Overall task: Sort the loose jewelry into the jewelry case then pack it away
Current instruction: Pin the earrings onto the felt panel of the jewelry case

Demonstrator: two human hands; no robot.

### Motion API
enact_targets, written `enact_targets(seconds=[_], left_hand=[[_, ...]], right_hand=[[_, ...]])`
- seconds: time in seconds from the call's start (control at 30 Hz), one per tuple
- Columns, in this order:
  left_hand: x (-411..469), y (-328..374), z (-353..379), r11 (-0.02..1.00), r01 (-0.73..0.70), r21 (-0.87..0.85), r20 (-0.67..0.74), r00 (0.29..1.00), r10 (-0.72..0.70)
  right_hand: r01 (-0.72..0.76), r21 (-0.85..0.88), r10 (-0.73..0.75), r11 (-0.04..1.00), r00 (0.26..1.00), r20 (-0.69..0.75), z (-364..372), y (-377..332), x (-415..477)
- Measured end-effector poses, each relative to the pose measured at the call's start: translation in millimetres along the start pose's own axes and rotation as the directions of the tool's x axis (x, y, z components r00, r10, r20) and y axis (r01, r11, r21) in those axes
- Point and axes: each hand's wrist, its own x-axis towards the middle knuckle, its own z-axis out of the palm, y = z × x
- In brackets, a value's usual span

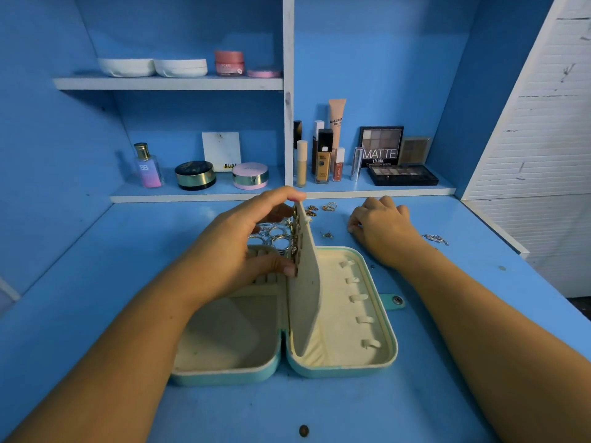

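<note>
A turquoise jewelry case (382, 362) lies open on the blue desk, cream inside. Its middle flap (305, 282) stands upright, with several earrings pinned on its left face. My left hand (243, 244) holds the flap, fingers over its top edge and thumb at its left side. Several silver rings (271, 236) lie behind that hand. My right hand (380, 225) rests knuckles-up on the desk right of the case, fingertips curled down at a spot I cannot see. Loose gold earrings (321, 208), a small stud (327, 234) and a silver chain (435, 239) lie on the desk.
The desk (447, 362) runs into a low shelf holding a perfume bottle (147, 166), compacts, foundation tubes and eyeshadow palettes (401, 174). An upper shelf carries white pots and a pink jar (229, 63). A white slatted panel (543, 139) stands on the right.
</note>
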Motion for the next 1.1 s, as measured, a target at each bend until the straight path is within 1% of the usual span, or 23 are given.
enact_targets(seconds=[0.03,0.1,0.17,0.2,0.23,0.3,0.37,0.4,0.47,0.53,0.63,0.77,0.87,0.97,1.1], left_hand=[[0,0,0,1.0,-0.002,0.002,-0.001,1.0,0.002],[0,-2,0,1.0,-0.004,0.005,-0.004,1.0,0.004],[1,-2,-1,1.0,-0.002,0.002,-0.006,1.0,0.002],[1,-2,-2,1.0,-0.001,0.002,-0.004,1.0,0.001],[1,-3,-2,1.0,0.001,0.002,0.0,1.0,-0.001],[0,-4,-2,1.0,-0.002,-0.007,0.005,1.0,0.002],[0,-4,-2,1.0,-0.01,-0.01,0.007,1.0,0.01],[0,-5,-2,1.0,-0.013,-0.008,0.008,1.0,0.013],[0,-5,-2,1.0,-0.014,-0.007,0.007,1.0,0.014],[0,-6,-1,1.0,-0.01,-0.012,0.006,1.0,0.01],[0,-6,-1,1.0,-0.016,-0.005,0.002,1.0,0.016],[1,-4,-1,1.0,-0.025,-0.001,0.004,1.0,0.025],[0,-3,-2,1.0,-0.031,-0.003,0.001,1.0,0.031],[0,-4,-2,0.999,-0.032,0.005,-0.005,0.999,0.032],[0,-4,-1,1.0,-0.023,0.001,-0.002,1.0,0.023]], right_hand=[[-0.014,0.006,0.014,1.0,1.0,0.009,-2,-1,-1],[-0.019,0.09,0.019,0.996,1.0,-0.008,-12,-5,-5],[0.058,0.197,-0.049,0.979,0.998,-0.046,-34,-14,-16],[0.126,0.219,-0.12,0.968,0.992,-0.041,-45,-20,-25],[0.193,0.202,-0.195,0.96,0.981,-0.012,-56,-27,-33],[0.264,0.089,-0.273,0.96,0.956,0.106,-63,-40,-53],[0.342,-0.064,-0.335,0.937,0.937,0.101,-56,-54,-69],[0.348,-0.113,-0.338,0.931,0.936,0.1,-55,-59,-72],[0.358,-0.145,-0.342,0.922,0.932,0.124,-54,-64,-74],[0.366,-0.095,-0.353,0.926,0.927,0.127,-52,-61,-73],[0.371,-0.086,-0.359,0.925,0.925,0.128,-55,-61,-71],[0.353,0.035,-0.354,0.935,0.92,0.166,-55,-60,-68],[0.323,0.16,-0.347,0.933,0.926,0.149,-60,-52,-65],[0.3,0.218,-0.328,0.929,0.939,0.103,-65,-39,-64],[0.323,0.297,-0.378,0.899,0.913,0.151,-66,-36,-66]])
